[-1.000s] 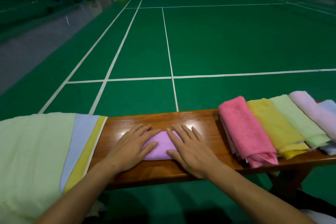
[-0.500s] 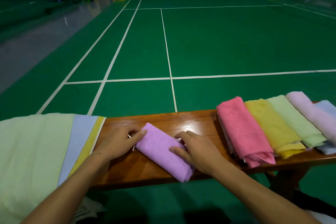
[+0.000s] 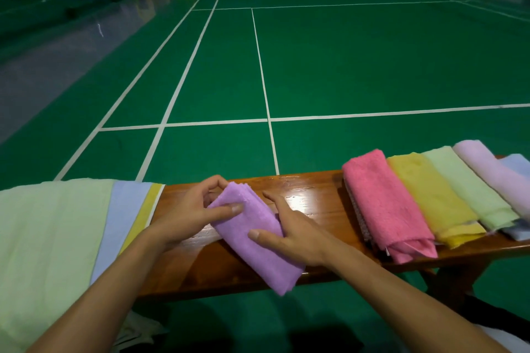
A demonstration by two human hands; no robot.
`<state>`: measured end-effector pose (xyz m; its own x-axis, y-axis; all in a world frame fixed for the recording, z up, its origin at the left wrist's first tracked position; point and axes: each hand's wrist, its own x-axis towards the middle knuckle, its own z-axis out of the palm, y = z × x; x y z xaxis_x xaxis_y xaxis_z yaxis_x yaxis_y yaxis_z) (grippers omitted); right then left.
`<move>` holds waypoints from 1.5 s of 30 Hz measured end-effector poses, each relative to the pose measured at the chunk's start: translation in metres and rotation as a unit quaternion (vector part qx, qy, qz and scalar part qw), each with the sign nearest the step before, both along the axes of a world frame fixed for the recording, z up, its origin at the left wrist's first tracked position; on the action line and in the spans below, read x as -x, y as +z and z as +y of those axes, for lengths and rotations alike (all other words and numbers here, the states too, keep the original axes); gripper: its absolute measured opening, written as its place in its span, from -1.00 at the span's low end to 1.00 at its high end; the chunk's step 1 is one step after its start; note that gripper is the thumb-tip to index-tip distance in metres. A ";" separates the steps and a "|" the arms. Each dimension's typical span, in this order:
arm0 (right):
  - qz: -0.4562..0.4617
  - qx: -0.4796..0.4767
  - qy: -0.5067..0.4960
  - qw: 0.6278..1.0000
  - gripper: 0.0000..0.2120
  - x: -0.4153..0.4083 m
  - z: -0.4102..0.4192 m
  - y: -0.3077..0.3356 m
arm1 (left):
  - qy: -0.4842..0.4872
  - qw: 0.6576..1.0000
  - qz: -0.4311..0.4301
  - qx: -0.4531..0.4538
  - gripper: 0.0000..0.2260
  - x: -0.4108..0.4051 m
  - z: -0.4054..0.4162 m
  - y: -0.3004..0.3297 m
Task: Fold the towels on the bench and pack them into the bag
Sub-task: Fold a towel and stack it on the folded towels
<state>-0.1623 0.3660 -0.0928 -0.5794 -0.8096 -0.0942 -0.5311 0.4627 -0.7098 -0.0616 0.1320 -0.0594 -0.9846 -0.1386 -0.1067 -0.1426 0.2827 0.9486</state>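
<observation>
Lying diagonally, purple towel [image 3: 255, 235]

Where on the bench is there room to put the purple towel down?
Bare wood shows between the right hand and the pink towel, and by the bench's back edge. The right end is crowded with folded towels; flat cloths cover the left.

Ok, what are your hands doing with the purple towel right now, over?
Left hand pinching purple towel's far end. Right hand gripping its middle. Towel folded, angled across bench, near end past the edge. Nothing in the way.
</observation>
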 end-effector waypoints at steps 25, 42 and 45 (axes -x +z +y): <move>0.063 0.157 -0.109 0.979 -0.59 0.049 0.224 0.051 | 0.079 0.983 0.013 -0.164 -0.65 0.110 0.177 0.031; 0.089 0.223 -0.367 0.899 -0.83 0.191 0.451 0.062 | -0.028 0.991 0.026 -0.130 -0.51 0.342 0.449 0.061; 0.108 0.107 -0.406 0.901 -0.81 0.229 0.463 0.026 | -0.091 0.985 -0.001 0.149 -0.17 0.361 0.475 0.023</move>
<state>-0.3915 0.8286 -0.0664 -0.9749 -0.0972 0.2004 -0.2164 0.6260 -0.7492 -0.4227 0.6073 -0.0367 -0.9958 0.0146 -0.0907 -0.0663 0.5689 0.8198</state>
